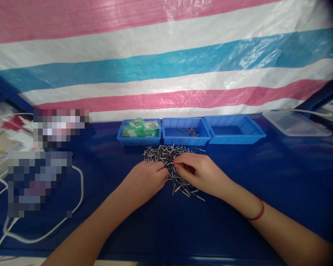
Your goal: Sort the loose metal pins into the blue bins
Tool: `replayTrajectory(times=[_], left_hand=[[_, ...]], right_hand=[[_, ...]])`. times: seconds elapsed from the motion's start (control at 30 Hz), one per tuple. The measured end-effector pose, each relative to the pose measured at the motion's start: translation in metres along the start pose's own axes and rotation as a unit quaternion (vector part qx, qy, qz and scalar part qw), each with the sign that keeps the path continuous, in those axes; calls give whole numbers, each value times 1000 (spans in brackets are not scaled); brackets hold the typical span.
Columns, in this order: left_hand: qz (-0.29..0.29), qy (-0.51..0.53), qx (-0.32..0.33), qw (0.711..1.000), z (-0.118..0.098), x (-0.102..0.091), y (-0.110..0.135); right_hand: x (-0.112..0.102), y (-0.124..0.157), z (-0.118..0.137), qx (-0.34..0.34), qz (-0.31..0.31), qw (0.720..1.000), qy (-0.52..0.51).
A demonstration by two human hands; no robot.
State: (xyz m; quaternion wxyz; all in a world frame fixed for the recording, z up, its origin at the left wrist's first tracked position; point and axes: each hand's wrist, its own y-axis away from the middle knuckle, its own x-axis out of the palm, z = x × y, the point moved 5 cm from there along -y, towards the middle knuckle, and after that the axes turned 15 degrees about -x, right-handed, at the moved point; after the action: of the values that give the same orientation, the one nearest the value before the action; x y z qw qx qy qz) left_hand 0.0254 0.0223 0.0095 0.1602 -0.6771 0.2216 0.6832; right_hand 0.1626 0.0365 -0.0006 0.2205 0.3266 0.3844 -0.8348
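Both hands are at a heap of metal pins (158, 152) on the desk (166, 229), just in front of the middle bin (186, 140). The step in hand looks like picking through the heap to single out pins.

The left hand (150, 177) rests at the heap's near left edge, its fingers curled down; their tips are hidden, so I cannot tell whether they grip a pin. The right hand (204, 171) reaches in from the other side, thumb and forefinger brought close together over the pins; whether one is pinched between them is too small to tell.

A few loose pins (192, 132) lie inside the middle bin. The left bin (140, 142) holds green-and-clear packets (138, 127), and the right bin (235, 140) stands beside the middle one.

As I judge it, the next move calls for a light fingertip pinch on one pin, drawn out along its length, since the pins lie crossed and could drag their neighbours along.
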Motion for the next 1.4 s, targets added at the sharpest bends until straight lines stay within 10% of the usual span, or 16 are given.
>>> replayTrajectory(times=[0.3,0.67,1.4], left_hand=[[-129,172,-65,974,11,-11,-5],[-145,416,-133,888,10,0,-4],[-159,380,-68,909,8,-3,-5]], right_hand=[[-5,0,1,77,-80,993,-38],[5,7,1,133,-179,956,-189],[-8,3,18,17,-155,984,-91]])
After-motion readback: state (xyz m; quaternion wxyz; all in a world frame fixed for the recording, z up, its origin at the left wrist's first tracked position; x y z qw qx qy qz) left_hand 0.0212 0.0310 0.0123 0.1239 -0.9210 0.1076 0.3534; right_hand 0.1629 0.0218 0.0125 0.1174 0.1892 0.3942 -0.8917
